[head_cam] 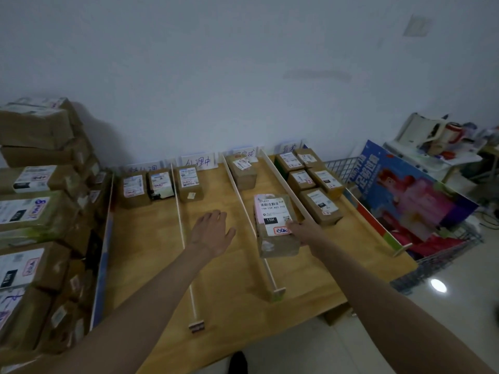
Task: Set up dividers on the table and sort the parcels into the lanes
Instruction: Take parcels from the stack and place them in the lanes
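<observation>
The table (232,300) is honey-yellow wood, its dividers (244,201) pale cream. The parcels (275,225) are brown cardboard with white labels; the nearest label carries black barcode stripes, a black block, a pink edge and a red-outlined stamp. The poster board (413,195) is blue with pink and red print.

Bare table (216,265) between dividers (183,230); parcels (189,183) crowding lanes' far ends.
</observation>
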`<state>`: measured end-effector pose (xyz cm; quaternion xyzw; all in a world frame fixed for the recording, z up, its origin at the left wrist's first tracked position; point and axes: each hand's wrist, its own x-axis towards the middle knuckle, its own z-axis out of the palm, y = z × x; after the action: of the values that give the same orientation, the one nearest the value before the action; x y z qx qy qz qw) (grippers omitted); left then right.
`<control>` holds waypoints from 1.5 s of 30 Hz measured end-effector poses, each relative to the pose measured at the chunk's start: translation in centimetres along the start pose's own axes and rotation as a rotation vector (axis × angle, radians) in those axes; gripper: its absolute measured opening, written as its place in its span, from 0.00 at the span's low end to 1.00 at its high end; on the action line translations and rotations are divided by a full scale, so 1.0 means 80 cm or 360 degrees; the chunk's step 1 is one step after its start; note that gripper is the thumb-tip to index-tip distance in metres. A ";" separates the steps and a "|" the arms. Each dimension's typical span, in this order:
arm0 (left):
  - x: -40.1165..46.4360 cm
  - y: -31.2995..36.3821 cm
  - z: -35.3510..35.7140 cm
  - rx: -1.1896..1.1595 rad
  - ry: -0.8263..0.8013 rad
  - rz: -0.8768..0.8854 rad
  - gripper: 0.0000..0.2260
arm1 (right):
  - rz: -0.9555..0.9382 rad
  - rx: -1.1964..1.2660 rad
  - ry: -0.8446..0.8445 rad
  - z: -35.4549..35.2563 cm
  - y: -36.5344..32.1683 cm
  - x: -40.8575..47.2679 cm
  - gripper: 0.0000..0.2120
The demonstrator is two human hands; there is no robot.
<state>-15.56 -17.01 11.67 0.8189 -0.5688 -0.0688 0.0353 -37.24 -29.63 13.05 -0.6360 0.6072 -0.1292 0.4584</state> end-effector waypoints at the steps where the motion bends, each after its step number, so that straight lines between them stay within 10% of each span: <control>1: 0.014 0.001 0.001 0.0003 -0.0005 -0.0004 0.26 | 0.0012 -0.0038 0.0001 -0.004 -0.003 0.016 0.21; 45: 0.466 0.039 0.102 -0.0109 -0.0104 -0.0646 0.21 | -0.0170 -0.0320 -0.0320 0.021 -0.106 0.637 0.19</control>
<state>-6.88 -52.82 1.32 0.9123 -0.3904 -0.1203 0.0300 -18.82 -75.61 -1.59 -0.7198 0.5334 -0.0275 0.4434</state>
